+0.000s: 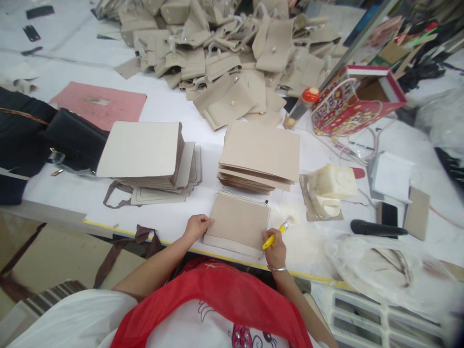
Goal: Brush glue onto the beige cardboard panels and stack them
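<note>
Resting on the left edge of a beige rectangular panel [237, 224], the left hand [197, 229] lies flat-fingered and unclenched, well apart from the right hand [275, 249]. The right hand is closed around a yellow-handled brush [277, 234], whose pale bristles point up and to the right, just beside the panel's right edge. The panel lies flat between the hands at the near edge of the white table [159, 217], its long axis running across the person's front and dipping slightly to the right.

Just beyond it sits a stack of similar beige panels [259, 154], with a second, taller stack [139, 150] to the left. To the right, a pale lump of glue or wax [331, 188] sits on a scrap of beige card [308, 208]. A clear plastic bag [380, 266] at the lower right holds beige pieces, seen dimly through the film. Farther off, a red patterned box [357, 104] stands beside a tilted clear bottle with an orange cap [300, 108]; what the box holds cannot be made out. A heap of beige flap pieces [224, 58] spreads across the far side of the table.
</note>
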{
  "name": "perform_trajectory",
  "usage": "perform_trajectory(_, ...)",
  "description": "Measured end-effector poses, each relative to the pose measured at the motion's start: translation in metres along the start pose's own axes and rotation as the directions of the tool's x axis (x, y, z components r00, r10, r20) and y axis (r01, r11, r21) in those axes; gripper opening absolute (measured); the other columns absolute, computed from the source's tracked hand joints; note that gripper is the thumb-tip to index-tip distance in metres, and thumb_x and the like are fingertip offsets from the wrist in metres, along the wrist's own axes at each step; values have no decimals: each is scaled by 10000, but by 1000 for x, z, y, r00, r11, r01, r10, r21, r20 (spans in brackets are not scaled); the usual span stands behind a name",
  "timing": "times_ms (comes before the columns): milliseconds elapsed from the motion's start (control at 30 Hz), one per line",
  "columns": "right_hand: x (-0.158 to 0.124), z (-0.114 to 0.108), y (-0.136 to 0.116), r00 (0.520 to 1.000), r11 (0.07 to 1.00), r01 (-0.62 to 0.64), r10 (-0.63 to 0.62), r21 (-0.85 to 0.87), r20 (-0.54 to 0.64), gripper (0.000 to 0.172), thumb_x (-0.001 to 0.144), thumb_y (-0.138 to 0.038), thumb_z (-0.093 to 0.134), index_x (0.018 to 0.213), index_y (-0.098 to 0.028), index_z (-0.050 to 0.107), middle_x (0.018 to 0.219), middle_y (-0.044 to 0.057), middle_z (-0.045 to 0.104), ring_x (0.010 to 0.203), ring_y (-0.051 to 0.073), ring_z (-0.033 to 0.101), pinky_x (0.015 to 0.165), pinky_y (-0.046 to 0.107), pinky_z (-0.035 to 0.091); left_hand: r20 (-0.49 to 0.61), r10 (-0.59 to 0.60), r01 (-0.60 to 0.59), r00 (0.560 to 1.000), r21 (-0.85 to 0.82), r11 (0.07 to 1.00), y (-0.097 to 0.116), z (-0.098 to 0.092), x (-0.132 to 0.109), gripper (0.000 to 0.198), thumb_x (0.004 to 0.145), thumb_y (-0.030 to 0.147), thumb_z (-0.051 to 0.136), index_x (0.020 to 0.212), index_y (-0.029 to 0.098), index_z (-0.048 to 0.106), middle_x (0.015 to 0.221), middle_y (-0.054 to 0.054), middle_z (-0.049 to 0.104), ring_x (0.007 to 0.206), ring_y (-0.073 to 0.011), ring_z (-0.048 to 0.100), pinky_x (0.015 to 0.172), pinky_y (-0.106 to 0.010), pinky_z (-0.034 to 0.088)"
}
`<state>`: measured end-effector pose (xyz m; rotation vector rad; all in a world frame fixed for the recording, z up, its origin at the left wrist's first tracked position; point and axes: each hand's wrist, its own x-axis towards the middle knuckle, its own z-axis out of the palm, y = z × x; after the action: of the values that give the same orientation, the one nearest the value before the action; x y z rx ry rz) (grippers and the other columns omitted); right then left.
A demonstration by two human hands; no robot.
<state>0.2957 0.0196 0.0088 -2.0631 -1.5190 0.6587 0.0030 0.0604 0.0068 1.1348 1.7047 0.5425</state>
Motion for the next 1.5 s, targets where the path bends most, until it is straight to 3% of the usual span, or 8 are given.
perform_trajectory(233,1,0,-3,1000,1000,20,-19,-21,23,317,803,-482,414,902,-194,504,789,41,604,669,167,570,625,268,420,-36,35,-32,999,64,997,-6,0,0,318,662,472,569,561,172,589,466,31,529,485,-119,489,494,-221,357)
perform_trajectory(500,4,2,-5,999,1000,24,-24,-12,43,307,803,-465,413,918,-193,497,800,45,611,672,174,570,624,276,413,-14,-36,36,999,-21,999,-9,2,2,291,642,443,584,543,173,546,449,42,498,449,-105,465,471,-218,353)
perform_trajectory(800,3,1,-5,999,999,31,-30,-33,41,227,812,-376,411,925,-193,484,749,11,586,623,148,547,595,244,400,18,-85,85,996,25,996,1,1,-2,324,647,456,609,521,173,514,421,36,498,423,-101,462,437,-210,364)
perform_trajectory(867,3,1,-4,999,999,29,-28,-46,37,206,807,-349,419,930,-197,483,747,7,585,629,146,552,599,239,398,18,-87,85,996,75,993,4,0,-5,322,687,455,606,578,158,548,502,14,548,498,-121,520,482,-225,415)
perform_trajectory(933,4,1,-4,999,998,24,-22,-58,34,194,801,-323,424,938,-199,482,742,4,585,630,146,554,599,236,395,14,-71,68,997,136,988,7,-2,-9,292,765,423,572,781,133,606,742,-24,618,685,-154,583,609,-269,480)
perform_trajectory(1067,5,1,-6,999,996,8,-4,-91,48,186,795,-302,431,941,-203,489,711,0,582,609,145,544,582,233,382,21,-61,56,998,191,980,12,-6,-15,340,845,341,508,1124,147,515,1123,-67,532,969,-209,545,801,-391,479)
perform_trajectory(1400,12,-5,-16,990,969,7,29,-245,141,187,791,-279,466,955,-197,500,656,6,566,560,137,506,530,223,314,54,-84,65,995,284,957,18,-2,-10,339,845,344,507,1119,145,516,1116,-69,536,959,-203,548,796,-391,482)
perform_trajectory(1500,14,-7,-19,983,962,9,41,-272,178,200,789,-280,480,967,-191,502,646,11,561,546,135,494,518,221,294,72,-113,82,991,340,937,21,-5,-3,297,817,390,530,933,126,603,845,-37,619,742,-146,587,669,-293,485)
